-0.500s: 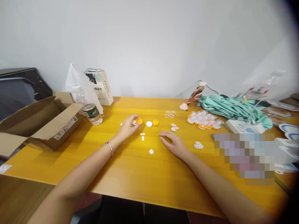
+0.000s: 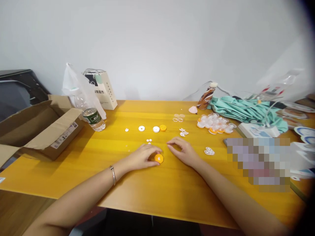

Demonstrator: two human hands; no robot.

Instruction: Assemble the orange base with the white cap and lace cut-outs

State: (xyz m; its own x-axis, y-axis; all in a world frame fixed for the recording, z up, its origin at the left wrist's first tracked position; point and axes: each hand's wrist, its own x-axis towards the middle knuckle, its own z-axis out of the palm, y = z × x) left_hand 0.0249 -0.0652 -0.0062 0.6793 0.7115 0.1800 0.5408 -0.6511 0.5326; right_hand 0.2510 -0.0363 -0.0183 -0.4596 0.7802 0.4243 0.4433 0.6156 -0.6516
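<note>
My left hand (image 2: pixel 144 157) rests on the yellow table (image 2: pixel 137 186) with its fingers pinched on a small orange disc (image 2: pixel 158 158) near the table's middle. My right hand (image 2: pixel 183 151) lies just right of it, fingers curled loosely on the tabletop, holding nothing I can see. Beyond the hands lie a white disc (image 2: pixel 141 128), another white disc (image 2: pixel 156 129), a second orange disc (image 2: pixel 162 127) and tiny white pieces (image 2: pixel 149 141).
An open cardboard box (image 2: pixel 36 127) sits at the left, with a water bottle (image 2: pixel 92 114) and a paper bag (image 2: pixel 103 90) behind it. A cluster of clear and orange parts (image 2: pixel 215 124), teal cloth (image 2: pixel 243 109) and a brown bottle (image 2: pixel 206 95) crowd the right.
My left hand has drawn back from the far discs towards me, bringing an orange disc down to where a small white piece lay. The right hand has barely shifted.
</note>
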